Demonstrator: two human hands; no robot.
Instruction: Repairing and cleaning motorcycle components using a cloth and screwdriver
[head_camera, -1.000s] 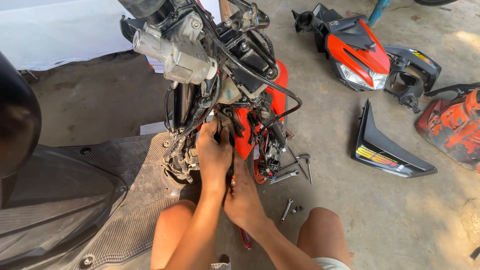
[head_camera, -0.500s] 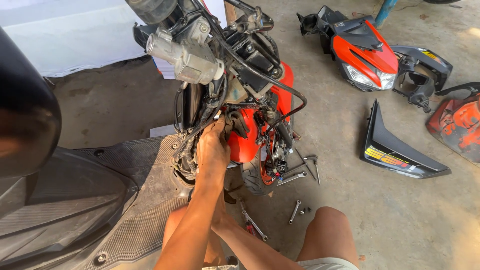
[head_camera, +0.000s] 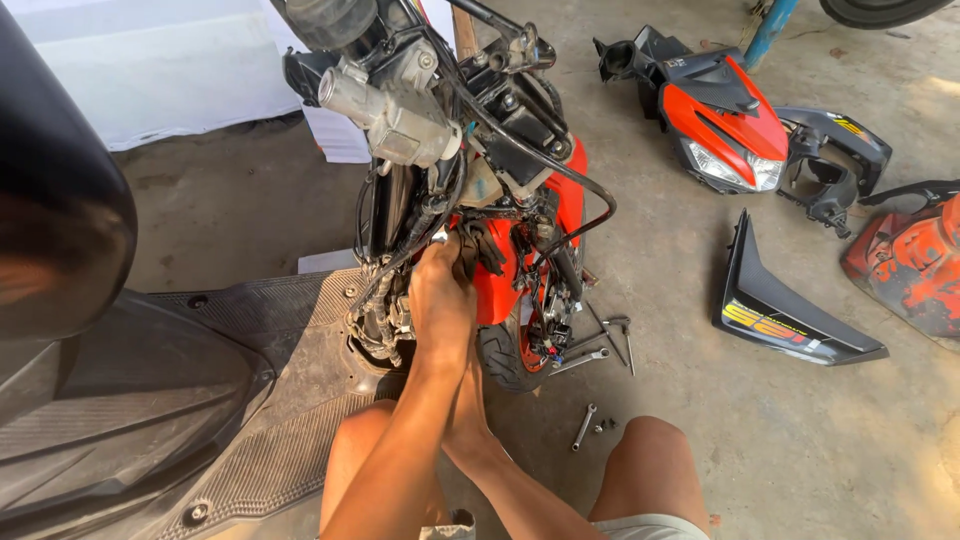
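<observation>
Red fender (head_camera: 500, 290) on the stripped scooter front (head_camera: 470, 180) sits just beside our left hand (head_camera: 440, 295), whose fingers curl narrowly into the wiring bundle (head_camera: 480, 245) under the steering column. Our right hand (head_camera: 468, 425) lies mostly hidden beneath the left forearm; we cannot tell its grip. A wrench (head_camera: 584, 426) lies on the concrete floor (head_camera: 780, 440) near our knee

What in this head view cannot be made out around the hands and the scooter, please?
- Right hand: mostly hidden behind the left forearm; what it touches cannot be told.
- Left hand: fingertips buried among cables; grip unclear.
- Front wheel: mostly hidden by the red fender.
- Bolts on the floor by the spanner: too small to identify.
</observation>
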